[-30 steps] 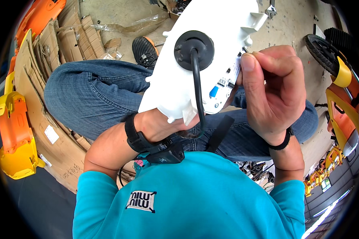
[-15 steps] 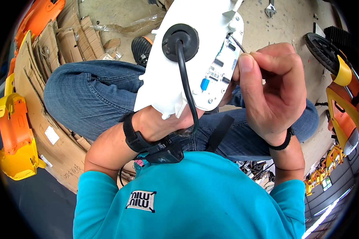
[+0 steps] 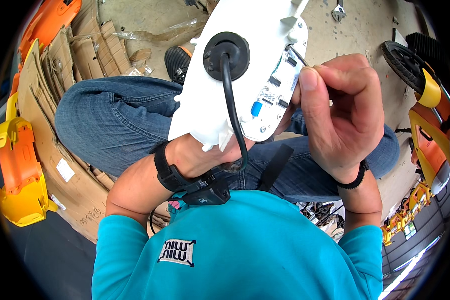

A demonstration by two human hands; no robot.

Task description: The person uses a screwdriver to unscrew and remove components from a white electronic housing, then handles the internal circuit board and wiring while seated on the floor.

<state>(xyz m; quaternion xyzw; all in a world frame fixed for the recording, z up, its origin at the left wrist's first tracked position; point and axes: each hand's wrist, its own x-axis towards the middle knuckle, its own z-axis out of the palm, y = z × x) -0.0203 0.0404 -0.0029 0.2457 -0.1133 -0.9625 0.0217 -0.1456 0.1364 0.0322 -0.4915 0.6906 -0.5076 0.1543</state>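
A white plastic housing [image 3: 197,100] is held up in front of me, resting on my left hand [image 3: 224,154], whose fingers are mostly hidden beneath it. From a round black grommet [image 3: 237,47] in the housing, a thick black cable [image 3: 230,100] hangs toward my lap. Along the right side lies a circuit board [image 3: 270,92] with black chips and a blue component [image 3: 256,108]. My right hand [image 3: 340,107] is closed, thumb and forefinger pinching a thin dark rod-like piece [image 3: 297,54] that reaches the board's upper end. Whether it is a wire or a tool, I cannot tell.
Flattened cardboard [image 3: 60,165] lies at the left, beside orange and yellow plastic parts [image 3: 22,165]. An adjustable wrench [image 3: 339,12] is on the floor ahead. At the right are a black wheel [image 3: 402,65] and an orange-yellow frame [image 3: 427,135]. My crossed legs [image 3: 110,115] are below the housing.
The housing has tilted slightly, with its board shifting a little. More of the thin dark piece shows between my right fingertips and the board. My right hand stays in place.
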